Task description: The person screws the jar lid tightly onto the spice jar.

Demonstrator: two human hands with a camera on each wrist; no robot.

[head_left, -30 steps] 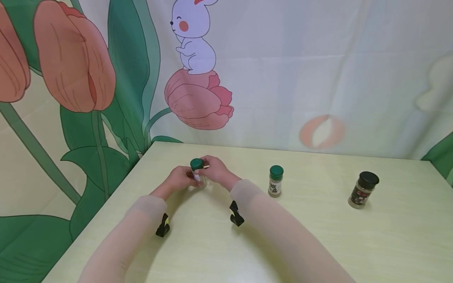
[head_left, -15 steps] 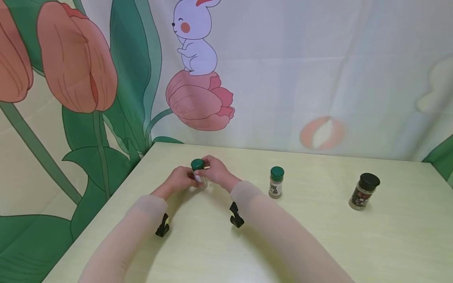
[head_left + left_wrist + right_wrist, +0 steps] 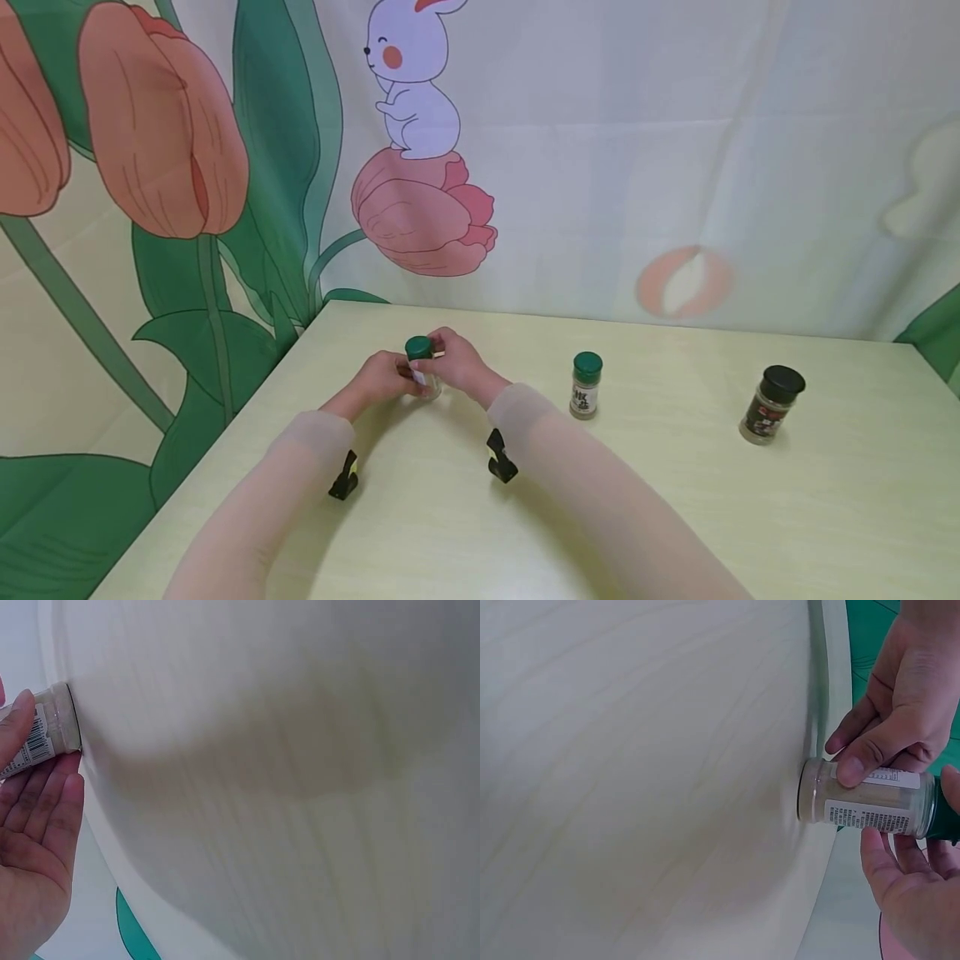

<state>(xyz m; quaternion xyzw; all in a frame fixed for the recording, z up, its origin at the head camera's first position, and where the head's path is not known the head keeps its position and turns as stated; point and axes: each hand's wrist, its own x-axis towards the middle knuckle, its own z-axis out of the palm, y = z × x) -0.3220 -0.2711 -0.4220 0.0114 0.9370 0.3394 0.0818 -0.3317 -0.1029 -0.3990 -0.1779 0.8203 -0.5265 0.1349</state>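
A clear spice jar (image 3: 866,806) with a green cap (image 3: 418,347) and printed labels stands upright at the table's far left. My left hand (image 3: 381,377) grips its lower body; in the right wrist view the thumb (image 3: 851,771) presses on the label. From the other side my right hand (image 3: 459,360) holds the jar near the cap, its fingers curled about the top. The jar's base appears to rest on the table in both wrist views. Part of the label and body is hidden behind my fingers.
To the right stands a second green-capped spice jar (image 3: 585,387). Farther right is a black-capped jar (image 3: 771,405) with a dark label. The pale table (image 3: 675,500) ends at a printed curtain (image 3: 570,183) behind and a leaf-patterned cloth on the left.
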